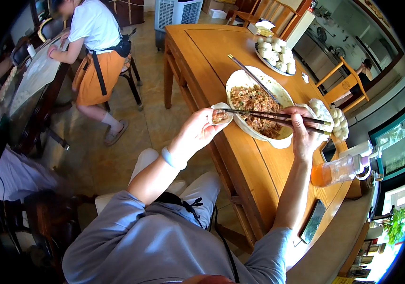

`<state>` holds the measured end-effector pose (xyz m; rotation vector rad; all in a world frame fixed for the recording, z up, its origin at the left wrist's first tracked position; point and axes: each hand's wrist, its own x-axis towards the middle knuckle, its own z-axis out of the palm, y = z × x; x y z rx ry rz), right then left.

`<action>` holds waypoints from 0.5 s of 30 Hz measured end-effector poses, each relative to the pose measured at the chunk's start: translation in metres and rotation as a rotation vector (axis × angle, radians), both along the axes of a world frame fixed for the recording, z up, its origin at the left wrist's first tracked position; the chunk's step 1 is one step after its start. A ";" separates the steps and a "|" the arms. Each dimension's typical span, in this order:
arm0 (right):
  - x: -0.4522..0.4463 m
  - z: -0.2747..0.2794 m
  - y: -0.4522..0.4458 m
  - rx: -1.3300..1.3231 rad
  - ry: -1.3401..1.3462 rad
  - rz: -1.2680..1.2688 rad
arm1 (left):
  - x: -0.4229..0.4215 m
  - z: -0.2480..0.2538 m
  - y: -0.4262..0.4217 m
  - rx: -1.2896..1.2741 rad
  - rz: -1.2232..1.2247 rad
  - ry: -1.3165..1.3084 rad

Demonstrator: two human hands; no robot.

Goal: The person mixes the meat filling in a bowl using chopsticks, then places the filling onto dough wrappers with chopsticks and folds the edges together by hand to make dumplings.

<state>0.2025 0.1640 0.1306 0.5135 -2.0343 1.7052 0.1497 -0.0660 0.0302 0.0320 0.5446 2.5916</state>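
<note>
My left hand cups a round dumpling wrapper with some meat filling on it, just off the near rim of a large white bowl. In my right hand is a pair of dark chopsticks, their tips reaching over the bowl to the wrapper. Chopped meat filling fills much of the white bowl. Another pair of chopsticks leans in the bowl against its far rim. Behind my right hand are bags of pale round items, partly hidden.
A plate of white buns stands at the table's far end. A bottle of orange drink and a phone lie to the right on the wooden table. Another person bends over a table at the left.
</note>
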 end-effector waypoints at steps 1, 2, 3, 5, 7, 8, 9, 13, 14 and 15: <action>0.001 0.000 -0.001 0.046 -0.009 0.012 | 0.000 0.000 -0.001 0.007 -0.001 -0.009; 0.002 0.000 -0.001 0.092 -0.017 0.023 | 0.001 0.001 -0.002 0.011 -0.003 -0.015; 0.004 0.000 0.000 0.101 -0.047 0.031 | 0.001 0.001 -0.004 0.016 -0.005 -0.020; 0.005 0.001 0.001 0.054 -0.023 0.064 | 0.003 0.003 -0.007 0.020 -0.006 -0.030; 0.007 0.004 0.002 0.101 0.002 0.061 | 0.004 0.004 -0.010 0.022 -0.001 -0.037; 0.009 0.007 0.002 0.176 0.009 0.037 | 0.005 0.003 -0.011 0.021 0.000 -0.028; 0.009 0.007 0.004 0.134 0.014 0.048 | 0.005 0.002 -0.011 0.019 0.000 -0.018; 0.013 0.010 0.026 0.152 0.106 -0.120 | 0.005 -0.006 -0.010 0.082 -0.004 -0.024; 0.013 0.009 0.032 0.169 0.104 -0.173 | 0.006 -0.006 -0.012 0.096 0.022 -0.027; 0.015 0.013 0.030 0.178 0.099 -0.200 | 0.007 -0.006 -0.012 0.131 0.022 0.016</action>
